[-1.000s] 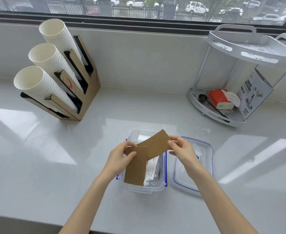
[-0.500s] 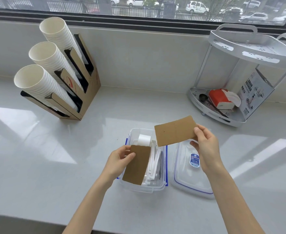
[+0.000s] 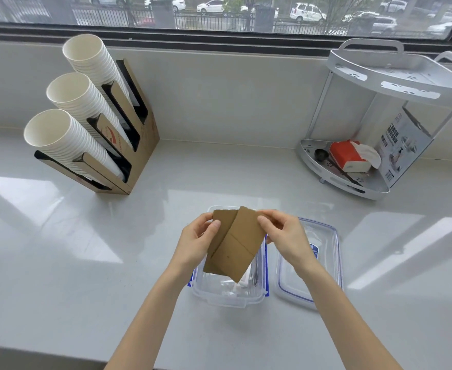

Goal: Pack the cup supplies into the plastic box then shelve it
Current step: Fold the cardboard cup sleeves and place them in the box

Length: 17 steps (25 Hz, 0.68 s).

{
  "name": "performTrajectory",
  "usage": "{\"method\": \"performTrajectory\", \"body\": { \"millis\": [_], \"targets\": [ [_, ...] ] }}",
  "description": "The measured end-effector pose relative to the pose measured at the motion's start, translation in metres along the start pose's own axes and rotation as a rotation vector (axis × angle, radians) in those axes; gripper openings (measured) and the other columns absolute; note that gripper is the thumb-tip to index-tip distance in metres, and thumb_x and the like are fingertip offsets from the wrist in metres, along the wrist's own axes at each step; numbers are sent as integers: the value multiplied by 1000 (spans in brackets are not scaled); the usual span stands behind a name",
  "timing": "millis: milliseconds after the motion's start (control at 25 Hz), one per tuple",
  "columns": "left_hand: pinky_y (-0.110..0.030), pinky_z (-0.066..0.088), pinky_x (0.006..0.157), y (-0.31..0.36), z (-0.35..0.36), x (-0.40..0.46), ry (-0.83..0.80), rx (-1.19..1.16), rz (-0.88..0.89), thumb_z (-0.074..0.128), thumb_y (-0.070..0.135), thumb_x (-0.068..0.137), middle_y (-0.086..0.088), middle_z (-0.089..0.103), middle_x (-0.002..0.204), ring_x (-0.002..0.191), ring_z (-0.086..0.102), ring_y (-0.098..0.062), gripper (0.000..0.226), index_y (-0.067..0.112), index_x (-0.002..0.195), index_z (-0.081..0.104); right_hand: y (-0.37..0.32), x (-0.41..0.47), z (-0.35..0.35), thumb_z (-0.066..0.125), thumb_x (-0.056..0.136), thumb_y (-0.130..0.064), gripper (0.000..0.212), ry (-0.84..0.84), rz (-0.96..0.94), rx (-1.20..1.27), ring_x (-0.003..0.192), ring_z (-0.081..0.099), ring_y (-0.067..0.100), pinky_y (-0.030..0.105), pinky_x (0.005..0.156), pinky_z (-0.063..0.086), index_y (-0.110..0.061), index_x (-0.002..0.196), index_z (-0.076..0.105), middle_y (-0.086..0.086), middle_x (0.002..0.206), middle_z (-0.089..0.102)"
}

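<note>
Two brown cardboard sleeves [image 3: 233,243] are held overlapped just above the open plastic box [image 3: 229,295], at the centre of the counter [image 3: 86,263]. The left hand [image 3: 197,243] pinches their upper left corner, thumb on the front; the right hand [image 3: 286,236] pinches the upper right edge. Inside the box, white packets [image 3: 246,283] already lie, so packing looks partly done. The lid [image 3: 310,265] lies flat at 3 o'clock, just beside the box, not yet fitted. The rack [image 3: 379,108] at 1 o'clock, well apart, is probably the shelf; closing and shelving remain.
</note>
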<state>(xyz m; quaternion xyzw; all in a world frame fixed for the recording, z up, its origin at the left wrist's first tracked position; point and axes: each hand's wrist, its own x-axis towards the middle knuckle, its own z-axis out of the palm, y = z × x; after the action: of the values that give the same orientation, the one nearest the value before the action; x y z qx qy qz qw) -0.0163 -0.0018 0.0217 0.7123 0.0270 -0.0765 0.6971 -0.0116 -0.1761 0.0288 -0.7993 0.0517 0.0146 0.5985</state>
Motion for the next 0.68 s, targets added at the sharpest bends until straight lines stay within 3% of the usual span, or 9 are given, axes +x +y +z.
{"method": "performTrajectory", "body": {
  "millis": [120,320,400,480,680],
  "targets": [
    [-7,48,52,3,4,-3,-44,-22,-7,48,16,91,8,63,83,59,60,10,18,29,91,60,0,2,11,57,86,-12,20,19,-36,-12,62,55,8,7,50,45,-12,102,68,1,80,64],
    [-8,50,62,-4,5,-3,-61,29,-10,56,14,87,8,67,90,71,63,2,22,36,88,59,2,4,23,62,83,-17,14,31,-16,-6,67,54,11,10,44,47,-22,97,60,3,80,58],
    [-7,50,63,-5,3,-2,-48,28,-14,55,14,87,7,67,91,73,64,0,23,36,89,59,5,6,25,61,84,-22,14,19,12,-49,72,54,11,16,53,50,-23,98,58,4,89,55],
    [-7,50,62,-6,0,1,-31,28,-14,54,14,88,7,67,90,73,64,-1,23,36,89,59,8,5,25,59,84,-29,22,-49,61,-128,79,56,13,25,67,51,-20,104,58,1,94,55],
    [-8,50,62,-6,-1,8,27,87,11,50,14,90,6,66,89,70,64,2,26,39,89,55,9,0,28,54,87,-21,20,-210,113,-126,68,60,14,24,60,54,-12,104,61,-1,81,61]
  ]
}}
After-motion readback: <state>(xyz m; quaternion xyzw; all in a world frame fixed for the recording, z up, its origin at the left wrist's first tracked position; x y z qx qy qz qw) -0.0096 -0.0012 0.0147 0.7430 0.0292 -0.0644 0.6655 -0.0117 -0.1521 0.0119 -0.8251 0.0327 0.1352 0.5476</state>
